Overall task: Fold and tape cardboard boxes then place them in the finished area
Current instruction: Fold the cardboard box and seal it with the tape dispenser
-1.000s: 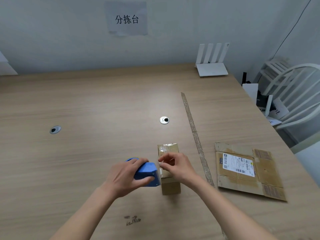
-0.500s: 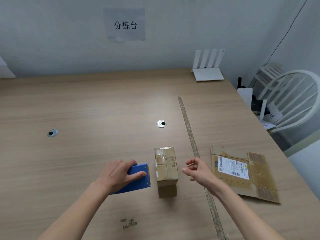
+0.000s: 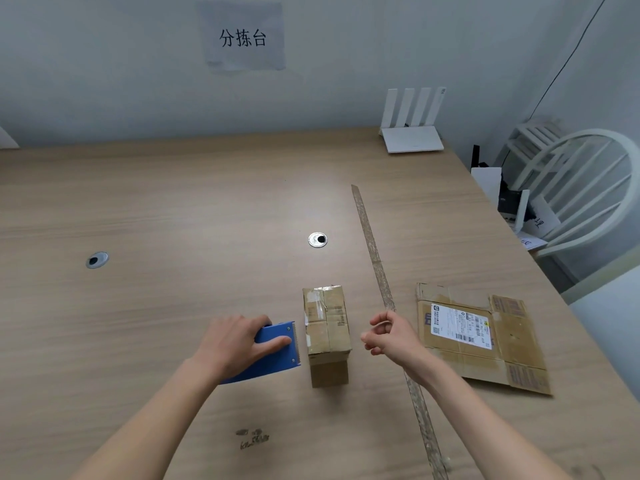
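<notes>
A small taped cardboard box (image 3: 327, 320) stands on the wooden table (image 3: 173, 209), its top seam covered with clear tape. To its left my left hand (image 3: 235, 341) grips a blue tape dispenser (image 3: 277, 355) that lies on the table, serrated edge close to the box side. My right hand (image 3: 388, 334) hovers just right of the box, fingers loosely curled and holding nothing. A flattened cardboard box (image 3: 485, 341) with a white shipping label lies further right on the table.
A long strip of tape (image 3: 372, 244) runs across the table between the box and the flat cardboard. Two round cable grommets (image 3: 317, 239) (image 3: 96, 260) sit in the tabletop. A white router (image 3: 412, 133) stands at the back; a white chair (image 3: 581, 188) is beyond the right edge.
My left hand drew the dispenser away from the box top, leftward and down onto the table. My right hand lifted off the box and moved to its right.
</notes>
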Tool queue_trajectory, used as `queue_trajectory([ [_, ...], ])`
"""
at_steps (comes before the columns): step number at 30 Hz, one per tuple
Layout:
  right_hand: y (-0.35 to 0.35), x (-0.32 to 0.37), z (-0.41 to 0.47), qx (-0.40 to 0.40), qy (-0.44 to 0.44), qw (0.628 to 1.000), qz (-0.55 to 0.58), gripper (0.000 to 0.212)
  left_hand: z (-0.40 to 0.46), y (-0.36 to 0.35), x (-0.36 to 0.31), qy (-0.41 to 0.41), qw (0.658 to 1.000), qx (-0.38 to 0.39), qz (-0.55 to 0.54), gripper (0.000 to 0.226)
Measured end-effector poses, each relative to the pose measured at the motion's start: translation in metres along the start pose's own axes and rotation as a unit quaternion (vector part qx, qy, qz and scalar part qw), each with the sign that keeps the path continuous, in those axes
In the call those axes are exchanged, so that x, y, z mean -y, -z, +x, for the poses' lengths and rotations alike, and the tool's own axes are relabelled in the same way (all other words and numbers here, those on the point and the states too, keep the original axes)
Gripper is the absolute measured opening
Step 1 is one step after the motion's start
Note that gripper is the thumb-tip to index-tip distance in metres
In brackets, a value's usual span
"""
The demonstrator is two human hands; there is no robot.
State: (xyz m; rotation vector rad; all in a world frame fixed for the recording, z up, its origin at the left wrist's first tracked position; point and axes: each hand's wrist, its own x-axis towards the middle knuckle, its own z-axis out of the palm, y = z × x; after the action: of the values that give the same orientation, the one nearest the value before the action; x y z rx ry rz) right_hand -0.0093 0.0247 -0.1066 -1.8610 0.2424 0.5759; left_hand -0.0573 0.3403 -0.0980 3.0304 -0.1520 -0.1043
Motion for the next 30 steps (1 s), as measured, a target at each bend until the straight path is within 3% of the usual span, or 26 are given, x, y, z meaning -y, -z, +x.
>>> queue_trajectory([
  [8,-0.019,-0.012,0.010,-0.031,-0.014,0.992,-0.121,0.025,0.003,-0.016,-0.013,0.019,0.998,0.044,0.047,0.068],
  [14,-0.040,-0.014,0.019,-0.048,-0.021,0.992,-0.113,0.028,0.007,-0.031,-0.028,0.062,0.995,0.040,0.062,0.077],
  [17,-0.039,-0.018,0.018,-0.056,0.001,0.977,-0.206,0.047,0.007,-0.032,-0.028,0.055,0.997,0.030,0.055,0.086],
  [21,-0.048,-0.004,0.013,-0.124,0.102,0.974,-0.159,0.056,0.008,-0.029,-0.028,0.035,0.997,0.033,0.053,0.084],
  [24,-0.071,-0.001,0.006,-0.018,0.088,0.983,-0.162,0.099,0.010,-0.028,-0.031,0.039,0.997,0.039,0.055,0.084],
  [26,-0.082,-0.005,0.003,0.013,0.071,0.980,-0.187,0.120,0.008,-0.029,-0.032,0.043,0.997,0.031,0.053,0.083],
  [30,-0.083,-0.010,0.008,0.006,0.060,0.978,-0.201,0.120,0.005,-0.023,-0.024,0.057,0.995,0.028,0.072,0.081],
])
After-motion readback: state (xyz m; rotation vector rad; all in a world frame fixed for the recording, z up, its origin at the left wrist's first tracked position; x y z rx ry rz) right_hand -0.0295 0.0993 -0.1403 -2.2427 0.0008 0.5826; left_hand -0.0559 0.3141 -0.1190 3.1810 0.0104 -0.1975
